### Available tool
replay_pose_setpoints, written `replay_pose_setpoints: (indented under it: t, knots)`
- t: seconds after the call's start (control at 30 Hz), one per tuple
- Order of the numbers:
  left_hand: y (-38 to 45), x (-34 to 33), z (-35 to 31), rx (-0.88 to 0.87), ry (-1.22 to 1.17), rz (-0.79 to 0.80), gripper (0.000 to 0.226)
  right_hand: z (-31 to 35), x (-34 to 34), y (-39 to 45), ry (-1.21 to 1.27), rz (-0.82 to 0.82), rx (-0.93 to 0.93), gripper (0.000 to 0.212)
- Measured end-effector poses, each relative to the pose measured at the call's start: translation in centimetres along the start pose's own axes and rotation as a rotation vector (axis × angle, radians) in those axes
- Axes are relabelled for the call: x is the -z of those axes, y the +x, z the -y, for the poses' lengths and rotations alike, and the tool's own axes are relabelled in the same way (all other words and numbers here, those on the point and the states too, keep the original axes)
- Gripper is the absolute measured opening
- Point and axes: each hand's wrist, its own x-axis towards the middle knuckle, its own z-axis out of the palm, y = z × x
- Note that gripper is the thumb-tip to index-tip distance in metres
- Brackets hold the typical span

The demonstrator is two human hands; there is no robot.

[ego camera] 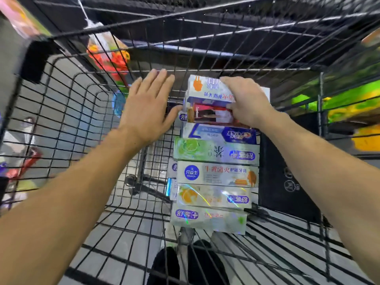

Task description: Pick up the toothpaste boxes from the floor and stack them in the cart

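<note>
Several toothpaste boxes (216, 173) lie side by side in a row along the right half of a black wire cart (86, 140). At the far end of the row a white and blue box (205, 91) sits on top of a red box (209, 114). My right hand (248, 101) holds that white and blue box, fingers over its top and thumb on its near side. My left hand (148, 108) hovers flat with straight fingers just left of those boxes, its thumb next to the red box's end.
The cart's wire walls surround both arms. Through the mesh I see grey floor tiles, the cart's wheel (131, 179) and my dark shoes (193, 264). Colourful packages (111, 56) hang beyond the far wall. A black panel (287, 173) stands to the right of the boxes.
</note>
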Motion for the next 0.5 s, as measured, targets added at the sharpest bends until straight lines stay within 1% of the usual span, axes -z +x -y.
replay_pose_setpoints:
  t: [0.1, 0.2, 0.33, 0.43, 0.5]
  knots:
    - [0.7, -1.0, 0.6, 0.012, 0.024, 0.062, 0.071, -0.5, -1.2, 0.6, -0.108, -0.018, 0.03, 0.072]
    - [1.3, -1.9, 0.8, 0.02, 0.043, 0.091, 0.072, -0.8, -1.8, 0.5, -0.214, -0.089, 0.043, 0.073]
    - [1.6, -2.2, 0.4, 0.03, 0.062, 0.13, 0.073, -0.5, -1.5, 0.2, -0.245, -0.112, 0.028, 0.072]
    - [1.8, -1.9, -0.1, 0.023, 0.101, 0.136, 0.073, 0.1, -1.7, -0.2, -0.277, -0.15, -0.003, 0.076]
    - [2.0, -1.7, -0.3, 0.022, 0.113, 0.141, 0.073, 0.5, -2.1, -0.5, -0.243, -0.187, -0.042, 0.072]
